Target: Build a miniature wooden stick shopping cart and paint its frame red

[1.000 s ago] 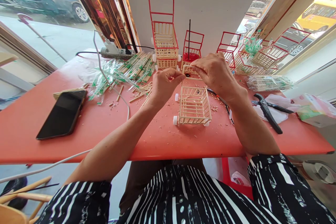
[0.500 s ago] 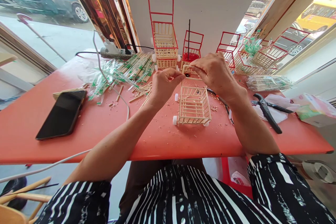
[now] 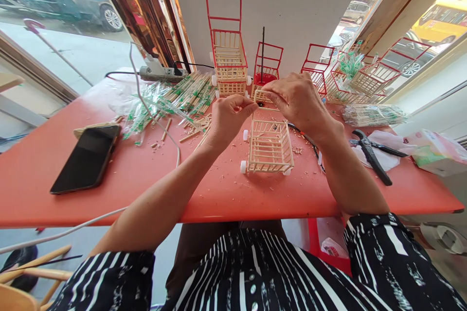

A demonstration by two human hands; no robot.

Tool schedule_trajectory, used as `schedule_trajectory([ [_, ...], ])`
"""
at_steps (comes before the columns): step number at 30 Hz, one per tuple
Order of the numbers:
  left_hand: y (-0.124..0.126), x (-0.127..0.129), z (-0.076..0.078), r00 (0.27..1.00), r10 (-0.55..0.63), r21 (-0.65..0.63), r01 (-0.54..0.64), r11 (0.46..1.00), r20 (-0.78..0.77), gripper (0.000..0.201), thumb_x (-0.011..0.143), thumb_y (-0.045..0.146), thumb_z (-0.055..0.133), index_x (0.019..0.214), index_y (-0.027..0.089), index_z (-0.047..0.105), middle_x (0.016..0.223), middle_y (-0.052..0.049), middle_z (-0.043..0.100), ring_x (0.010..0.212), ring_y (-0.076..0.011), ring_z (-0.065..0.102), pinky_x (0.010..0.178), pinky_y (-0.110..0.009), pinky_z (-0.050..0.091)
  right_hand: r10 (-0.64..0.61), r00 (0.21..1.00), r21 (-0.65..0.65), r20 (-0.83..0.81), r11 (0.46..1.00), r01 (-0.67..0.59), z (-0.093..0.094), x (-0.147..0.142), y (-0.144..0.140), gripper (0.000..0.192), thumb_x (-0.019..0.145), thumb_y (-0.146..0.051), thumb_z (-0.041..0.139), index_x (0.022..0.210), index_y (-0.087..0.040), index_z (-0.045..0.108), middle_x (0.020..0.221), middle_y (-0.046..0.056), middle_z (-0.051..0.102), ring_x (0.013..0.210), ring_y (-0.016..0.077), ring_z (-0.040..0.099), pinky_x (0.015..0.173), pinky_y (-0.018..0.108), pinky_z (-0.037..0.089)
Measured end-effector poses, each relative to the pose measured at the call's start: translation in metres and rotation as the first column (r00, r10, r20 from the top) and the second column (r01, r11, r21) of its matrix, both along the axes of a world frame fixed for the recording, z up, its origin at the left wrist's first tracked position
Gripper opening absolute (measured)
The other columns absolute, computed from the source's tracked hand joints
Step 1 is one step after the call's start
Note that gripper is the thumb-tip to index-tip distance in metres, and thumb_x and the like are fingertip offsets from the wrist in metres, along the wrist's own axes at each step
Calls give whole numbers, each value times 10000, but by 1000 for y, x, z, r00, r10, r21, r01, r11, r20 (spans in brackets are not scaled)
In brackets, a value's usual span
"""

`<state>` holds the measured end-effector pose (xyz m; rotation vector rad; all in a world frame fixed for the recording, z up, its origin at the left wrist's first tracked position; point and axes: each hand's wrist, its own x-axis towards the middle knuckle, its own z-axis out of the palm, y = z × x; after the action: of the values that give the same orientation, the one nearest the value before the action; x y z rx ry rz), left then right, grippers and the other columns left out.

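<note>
A small cart of pale wooden sticks (image 3: 270,148) stands on white wheels in front of me, its upright handle frame rising at the far end. My left hand (image 3: 230,119) pinches the left side post of that frame between thumb and index finger. Over the frame's top corner, my right hand (image 3: 297,99) is closed, thumb and fingers pressed together at the top bar. The right end of the frame is hidden behind that hand. Behind stands a finished-looking cart with red-edged rails (image 3: 229,56), and a smaller one with a red basin (image 3: 266,78) is beside it.
Wrapped stick bundles (image 3: 189,95) and loose offcuts lie left, near a white cable and a phone (image 3: 87,158). Pliers (image 3: 372,155) rest on white plastic at right, by a tissue pack (image 3: 438,150). More red-railed carts (image 3: 375,75) stand at back right. Wood crumbs dot the red table (image 3: 219,199).
Almost nothing differs. Both hands keep their places on the handle frame, with only a very slight shift of the right fingers.
</note>
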<state>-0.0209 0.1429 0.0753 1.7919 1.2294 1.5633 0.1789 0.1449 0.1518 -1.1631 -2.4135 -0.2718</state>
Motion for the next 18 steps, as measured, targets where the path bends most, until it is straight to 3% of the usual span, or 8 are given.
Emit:
schedule_trajectory([
  [4, 1, 0, -1, 1000, -4, 22, 4, 1000, -2, 101, 896, 189, 813, 810, 204, 862, 844, -21, 858, 804, -164, 759, 807, -307, 571, 0, 999, 32, -48, 999, 2, 14, 3, -11, 377, 1152, -389, 551, 1449, -242, 732, 1349, 121, 815, 1294, 332, 719, 1156, 524, 504],
  [7, 2, 1, -3, 1000, -13, 37, 12, 999, 22, 103, 895, 165, 817, 811, 204, 863, 845, -20, 863, 804, -163, 766, 788, -293, 574, -7, 991, 99, -137, 995, 20, 27, 13, -19, 424, 1143, -430, 562, 1511, -264, 689, 1414, 127, 796, 1303, 328, 728, 1178, 509, 523],
  [13, 3, 2, -7, 998, -32, 23, 31, 999, 55, 116, 905, 165, 815, 822, 220, 875, 859, -18, 873, 812, -170, 777, 788, -288, 598, -102, 949, 132, -299, 980, 147, 31, 53, -32, 368, 1108, -453, 600, 1368, -264, 779, 1232, 94, 865, 1128, 262, 792, 1062, 422, 586],
  [18, 4, 2, -9, 996, -56, 10, 56, 998, 70, 97, 925, 248, 817, 886, 224, 903, 939, -38, 896, 890, -196, 813, 828, -300, 623, -296, 903, -123, -311, 955, 271, 4, 80, -44, 344, 1060, -437, 618, 1104, -206, 869, 982, 95, 883, 844, 221, 778, 845, 367, 580],
])
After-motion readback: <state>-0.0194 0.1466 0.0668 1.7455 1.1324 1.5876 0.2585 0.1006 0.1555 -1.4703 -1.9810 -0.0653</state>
